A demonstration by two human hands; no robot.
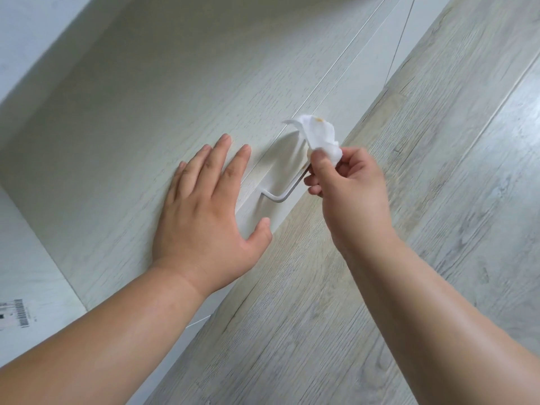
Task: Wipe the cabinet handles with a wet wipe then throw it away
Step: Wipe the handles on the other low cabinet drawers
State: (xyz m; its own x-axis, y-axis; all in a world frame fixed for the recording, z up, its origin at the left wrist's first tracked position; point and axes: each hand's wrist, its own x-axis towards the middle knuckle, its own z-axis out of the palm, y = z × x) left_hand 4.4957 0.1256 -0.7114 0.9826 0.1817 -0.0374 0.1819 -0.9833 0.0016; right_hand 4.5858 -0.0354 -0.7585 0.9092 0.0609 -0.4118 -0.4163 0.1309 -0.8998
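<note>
The pale wood-look floor (438, 200) takes up the whole right side, its planks running diagonally from near left to far right. Against it stands the white-grained cabinet door (146, 97), filling the middle and left. Thin seams cross the cabinet front far up on the right. At the near left edge a lighter surface (29, 258) carries a small barcode label (13, 312).

The left hand (210, 206) lies flat on the door, fingers straight and spread, gripping nothing. It sits just left of the handle, with its thumb by the door's edge.

The right hand (347, 194) reaches in from the floor side. Its thumb and fingers are curled and clamped on the wet wipe (320, 135), holding it at the handle's far end.

The handle (287, 192) is a slim white bar standing off the door on a short leg at its near end. Its long axis runs diagonally, near left to far right, roughly parallel to the door's edge. The right hand's fingers and the wipe hide its far part, so only the near stretch and its corner show.

The wipe is crumpled and white, bunched above the fingertips, with a loose corner pointing far left towards the door. A small brownish smear shows near its top.
</note>
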